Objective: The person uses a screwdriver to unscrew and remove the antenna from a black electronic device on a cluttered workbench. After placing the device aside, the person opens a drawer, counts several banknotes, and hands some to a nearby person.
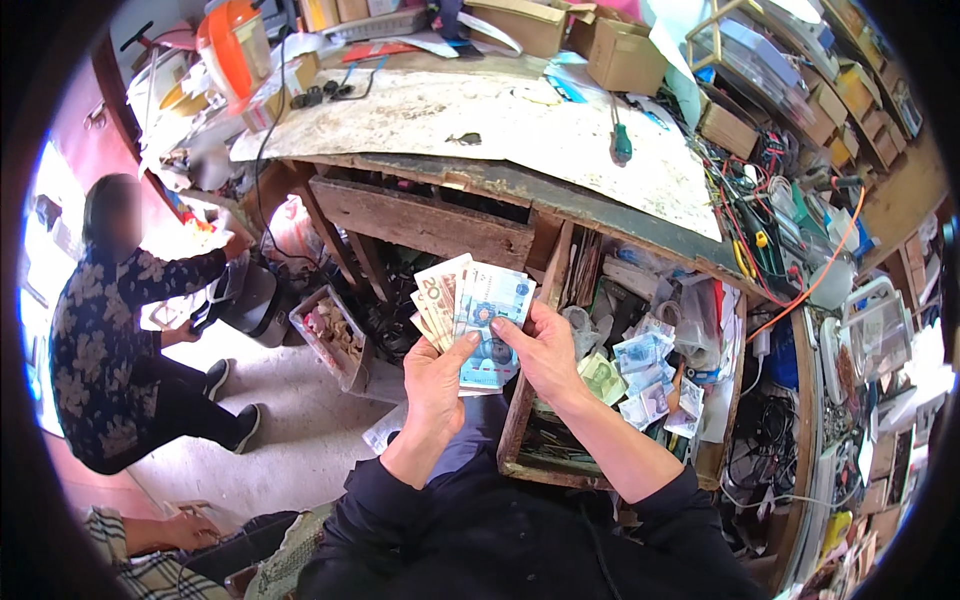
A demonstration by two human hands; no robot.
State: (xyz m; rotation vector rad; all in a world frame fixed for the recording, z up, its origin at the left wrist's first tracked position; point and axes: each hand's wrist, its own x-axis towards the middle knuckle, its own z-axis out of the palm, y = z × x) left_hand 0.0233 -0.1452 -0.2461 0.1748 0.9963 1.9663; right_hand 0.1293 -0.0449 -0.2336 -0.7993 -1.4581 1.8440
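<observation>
In front of my body my left hand (pixel 437 385) is closed on a fanned stack of banknotes, its thumb pressed on their lower part. Brown banknotes (pixel 437 298) stick out at the left of the stack, and blue banknotes (pixel 497 292) lie at its right. From the other side my right hand (pixel 543 352) pinches the blue ones, thumb on top. Under my right forearm a wooden drawer (pixel 550 470) is pulled out. A green banknote (pixel 602 380) and several crumpled blue banknotes (pixel 645 352) lie loose inside it among plastic bags.
Beyond the drawer stands a worn workbench (pixel 430 120) with a green-handled screwdriver (pixel 621 145) on it. Tangled wires and tools (pixel 765 225) crowd the right. At left a person (pixel 120 320) bends over a black bin-like container (pixel 250 305); another person's hand (pixel 190 530) shows lower left.
</observation>
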